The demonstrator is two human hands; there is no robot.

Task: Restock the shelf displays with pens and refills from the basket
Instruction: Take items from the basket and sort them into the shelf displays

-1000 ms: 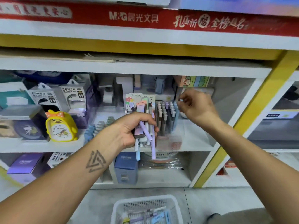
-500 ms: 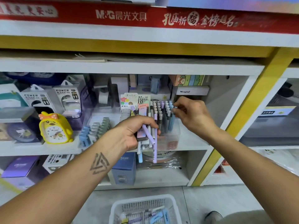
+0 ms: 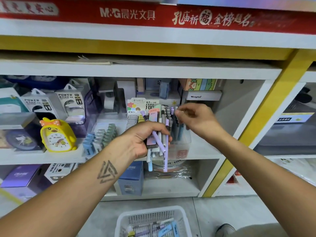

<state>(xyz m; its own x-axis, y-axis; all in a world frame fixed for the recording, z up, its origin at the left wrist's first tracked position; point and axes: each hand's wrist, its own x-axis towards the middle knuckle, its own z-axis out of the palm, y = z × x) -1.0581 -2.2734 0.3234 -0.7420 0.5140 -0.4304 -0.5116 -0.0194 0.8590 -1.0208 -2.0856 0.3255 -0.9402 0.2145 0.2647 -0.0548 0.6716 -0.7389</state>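
Head view: the left hand [image 3: 145,141] grips a mixed bundle of pens [image 3: 161,139] and a flat pastel refill pack [image 3: 153,117], fingers curled round them and thumb across the front. The bundle hangs in front of the middle shelf, just left of the clear pen display [image 3: 179,132]; purple and pale blue barrels poke out below the fist. This grip looks the same as a second ago.

The right hand [image 3: 193,118] is what has changed. A second ago it was up and to the right, near the far boxes at the back; half a second ago it had come down to the display's right side. Now it sits lower and further left, over the tops of the upright pens standing in the display. Its thumb and forefinger [image 3: 179,113] are pinched together at the caps, other fingers loosely curled. I cannot tell whether they hold a pen being dropped in or only nudge a cap straight; the tip of the pinch is too small to read.

My reading: one pen is being seated in the display, and the left-hand bundle is the stock waiting its turn.

The white basket [image 3: 183,218] stands on the floor, near and below, with more pens and refill packs inside, so much of the restocking seems left. A yellow duck clock [image 3: 57,135] stands on the same shelf, well to the left.
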